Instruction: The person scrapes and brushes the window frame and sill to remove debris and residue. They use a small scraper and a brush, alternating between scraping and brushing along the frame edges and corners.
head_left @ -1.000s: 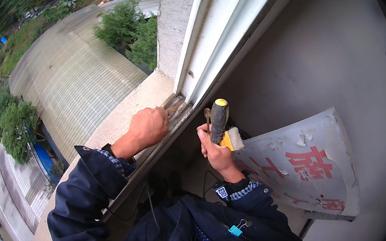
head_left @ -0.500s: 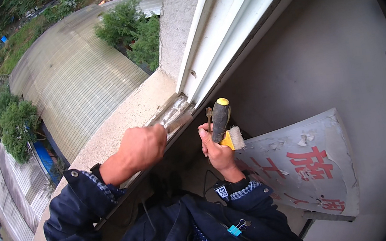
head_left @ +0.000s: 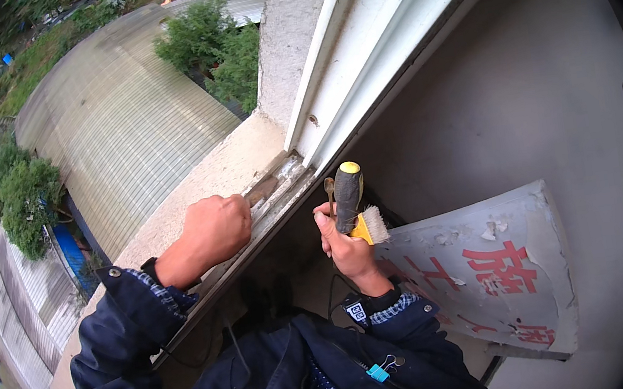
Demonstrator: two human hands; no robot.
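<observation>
My left hand (head_left: 215,230) is closed in a fist over the window's bottom track (head_left: 279,187), at the sill's inner edge. A flat brownish piece (head_left: 263,191) shows just past its knuckles; I cannot tell whether the fist holds it. To the right, my right hand (head_left: 348,251) is closed round several tools, held upright off the frame. They are a black handle with a yellow end (head_left: 349,194), a brush with a yellow band and pale bristles (head_left: 371,226), and a thin brownish metal rod with a rounded tip (head_left: 329,187). The lower ends of handle and rod are hidden.
A white window frame post (head_left: 364,56) rises from the track's far end. Outside the pale sill (head_left: 174,219) is a drop to a corrugated roof (head_left: 124,124) and trees. A grey board with red lettering (head_left: 484,267) leans on my right. A thin cable (head_left: 237,351) hangs before my jacket.
My left hand has moved back along the track, toward the lower left, uncovering more of it. My right hand and its tools have shifted slightly left.
</observation>
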